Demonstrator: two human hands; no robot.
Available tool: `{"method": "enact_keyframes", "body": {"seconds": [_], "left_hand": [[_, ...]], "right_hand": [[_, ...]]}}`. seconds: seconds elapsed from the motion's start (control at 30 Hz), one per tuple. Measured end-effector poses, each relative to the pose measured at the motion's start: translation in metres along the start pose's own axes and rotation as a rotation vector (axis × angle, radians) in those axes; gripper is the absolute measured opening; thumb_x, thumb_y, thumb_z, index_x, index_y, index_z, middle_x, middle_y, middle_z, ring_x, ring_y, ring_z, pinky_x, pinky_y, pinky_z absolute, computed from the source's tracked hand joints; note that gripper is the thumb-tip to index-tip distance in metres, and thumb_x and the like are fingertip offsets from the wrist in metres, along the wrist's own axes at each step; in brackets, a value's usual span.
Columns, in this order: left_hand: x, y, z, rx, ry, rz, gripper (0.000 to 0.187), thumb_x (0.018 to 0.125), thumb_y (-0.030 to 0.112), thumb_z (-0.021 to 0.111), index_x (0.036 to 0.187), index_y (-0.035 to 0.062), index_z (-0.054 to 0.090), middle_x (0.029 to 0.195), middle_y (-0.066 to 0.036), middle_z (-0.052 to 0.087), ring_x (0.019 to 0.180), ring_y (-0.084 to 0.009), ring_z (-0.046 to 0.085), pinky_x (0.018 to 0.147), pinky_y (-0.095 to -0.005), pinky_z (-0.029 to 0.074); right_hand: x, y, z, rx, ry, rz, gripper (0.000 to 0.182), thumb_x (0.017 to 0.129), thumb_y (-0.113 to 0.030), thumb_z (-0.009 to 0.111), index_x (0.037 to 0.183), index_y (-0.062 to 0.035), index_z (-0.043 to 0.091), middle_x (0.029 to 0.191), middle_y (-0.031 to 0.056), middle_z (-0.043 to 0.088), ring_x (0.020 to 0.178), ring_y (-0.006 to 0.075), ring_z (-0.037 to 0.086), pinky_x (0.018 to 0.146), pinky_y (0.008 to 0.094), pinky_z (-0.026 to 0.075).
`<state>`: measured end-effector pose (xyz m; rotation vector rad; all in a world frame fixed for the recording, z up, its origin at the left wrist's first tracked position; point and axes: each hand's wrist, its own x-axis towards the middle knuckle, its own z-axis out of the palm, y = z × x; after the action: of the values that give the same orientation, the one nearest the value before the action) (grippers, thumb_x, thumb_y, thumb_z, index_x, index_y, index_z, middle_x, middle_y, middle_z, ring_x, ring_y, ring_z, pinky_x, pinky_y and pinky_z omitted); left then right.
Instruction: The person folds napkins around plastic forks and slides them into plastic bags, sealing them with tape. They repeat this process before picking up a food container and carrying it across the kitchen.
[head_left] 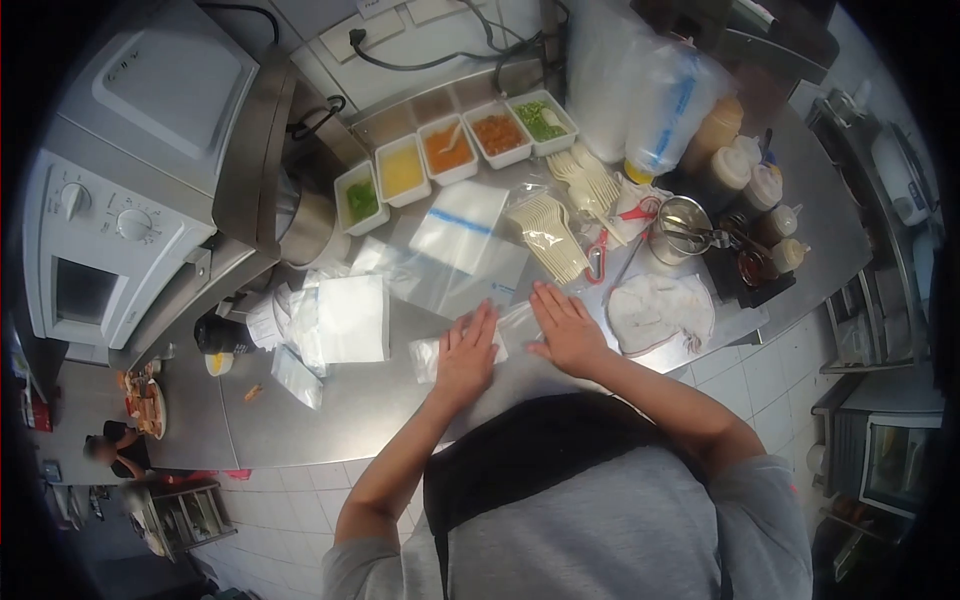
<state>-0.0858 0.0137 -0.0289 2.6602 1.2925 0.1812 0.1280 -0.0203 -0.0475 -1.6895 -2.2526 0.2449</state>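
Observation:
Both hands lie over a clear plastic bag [426, 362] at the front edge of the steel counter. My left hand [467, 357] presses flat on it, fingers stretched forward and close together. On the right side of the bag, my right hand [568, 332] also lies flat with its fingers extended and thumb pointing inward. Just beyond the fingertips is a stack of clear bags with a blue stripe [462, 222]. Wrapped plastic forks [550, 235] lie past the right hand, beside red-handled scissors [600, 258]. A crumpled white cloth [660, 312] sits right of that hand.
White paper napkins [352, 320] and a small clear packet [297, 378] lie at left. Several white tubs of chopped food [448, 148] line the back. A metal cup of utensils [681, 232] and squeeze bottles [730, 170] stand right. A microwave [120, 225] is far left.

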Motion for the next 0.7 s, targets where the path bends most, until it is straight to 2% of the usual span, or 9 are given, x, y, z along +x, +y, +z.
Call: {"method": "enact_keyframes", "body": {"seconds": [0.13, 0.23, 0.3, 0.4, 0.53, 0.57, 0.63, 0.67, 0.7], "left_hand": [[0.006, -0.017, -0.024, -0.074, -0.062, 0.132, 0.057, 0.081, 0.008, 0.057, 0.135, 0.0181, 0.041, 0.131, -0.008, 0.042, 0.114, -0.0256, 0.044, 0.094, -0.0408, 0.038], [0.016, -0.025, -0.037, -0.456, -0.216, 0.318, 0.056, 0.079, -0.003, 0.059, 0.129, 0.0172, 0.048, 0.115, -0.008, 0.047, 0.103, -0.0240, 0.049, 0.084, -0.0311, 0.043], [0.019, -0.027, -0.039, -0.713, -0.509, 0.220, 0.046, 0.078, -0.006, 0.058, 0.119, 0.0136, 0.056, 0.108, -0.009, 0.049, 0.099, -0.0251, 0.052, 0.087, -0.0295, 0.042], [0.021, -0.037, -0.024, -0.815, -0.562, 0.318, 0.035, 0.083, -0.005, 0.055, 0.113, 0.0130, 0.062, 0.110, -0.005, 0.047, 0.095, -0.0163, 0.050, 0.080, -0.0262, 0.042], [0.022, -0.028, -0.032, -0.911, -0.486, 0.361, 0.041, 0.085, -0.004, 0.055, 0.122, 0.0138, 0.059, 0.092, 0.001, 0.051, 0.081, -0.0089, 0.048, 0.072, -0.0224, 0.041], [0.023, -0.025, -0.041, -0.905, -0.487, 0.366, 0.041, 0.085, -0.004, 0.055, 0.122, 0.0138, 0.059, 0.092, 0.001, 0.051, 0.081, -0.0089, 0.048, 0.072, -0.0224, 0.041], [0.024, -0.016, -0.063, -1.056, -0.510, 0.045, 0.050, 0.086, -0.003, 0.056, 0.132, 0.0153, 0.050, 0.080, 0.005, 0.046, 0.069, -0.0060, 0.039, 0.066, -0.0190, 0.037], [0.025, -0.018, -0.062, -1.053, -0.504, 0.046, 0.050, 0.086, -0.003, 0.056, 0.132, 0.0153, 0.050, 0.080, 0.005, 0.046, 0.069, -0.0060, 0.039, 0.066, -0.0190, 0.037], [0.026, -0.020, -0.059, -1.117, -0.416, 0.011, 0.054, 0.086, -0.003, 0.057, 0.135, 0.0164, 0.046, 0.080, 0.006, 0.043, 0.066, -0.0059, 0.033, 0.063, -0.0183, 0.035]], "right_hand": [[0.019, 0.008, -0.006, 0.006, 0.011, 0.001, 0.056, 0.083, -0.035, 0.056, 0.126, -0.0004, 0.045, 0.132, 0.0143, 0.042, 0.121, 0.0296, 0.040, 0.098, 0.0433, 0.034], [0.040, 0.019, -0.003, -0.005, -0.011, 0.005, 0.032, 0.082, -0.025, 0.056, 0.106, -0.0037, 0.057, 0.111, 0.0104, 0.052, 0.107, 0.0287, 0.047, 0.089, 0.0431, 0.038], [0.051, 0.025, -0.008, 0.046, -0.238, 0.000, 0.018, 0.084, -0.020, 0.052, 0.091, -0.0047, 0.059, 0.101, 0.0097, 0.053, 0.104, 0.0307, 0.049, 0.087, 0.0450, 0.040], [0.060, 0.032, -0.022, 0.221, -0.335, -0.027, 0.012, 0.081, -0.015, 0.055, 0.085, -0.0044, 0.059, 0.097, 0.0108, 0.057, 0.095, 0.0319, 0.054, 0.080, 0.0438, 0.044], [0.071, 0.047, -0.042, 0.573, -0.351, -0.105, 0.014, 0.083, -0.014, 0.058, 0.094, -0.0057, 0.057, 0.092, 0.0082, 0.061, 0.085, 0.0283, 0.060, 0.076, 0.0396, 0.047], [0.073, 0.048, -0.040, 0.894, -0.128, -0.040, 0.020, 0.085, -0.015, 0.059, 0.102, -0.0068, 0.053, 0.090, 0.0066, 0.061, 0.082, 0.0249, 0.061, 0.075, 0.0364, 0.048], [0.076, 0.042, -0.044, 1.421, 0.257, 0.145, 0.040, 0.091, -0.019, 0.057, 0.124, -0.0101, 0.038, 0.086, 0.0030, 0.059, 0.084, 0.0159, 0.060, 0.077, 0.0297, 0.049], [0.072, 0.039, -0.043, 1.419, 0.257, 0.138, 0.040, 0.091, -0.019, 0.057, 0.124, -0.0101, 0.038, 0.086, 0.0030, 0.059, 0.084, 0.0159, 0.060, 0.077, 0.0297, 0.049], [0.066, 0.036, -0.041, 1.752, 0.102, 0.271, 0.048, 0.090, -0.020, 0.059, 0.129, -0.0102, 0.034, 0.087, 0.0038, 0.059, 0.086, 0.0160, 0.059, 0.078, 0.0292, 0.049]]}}
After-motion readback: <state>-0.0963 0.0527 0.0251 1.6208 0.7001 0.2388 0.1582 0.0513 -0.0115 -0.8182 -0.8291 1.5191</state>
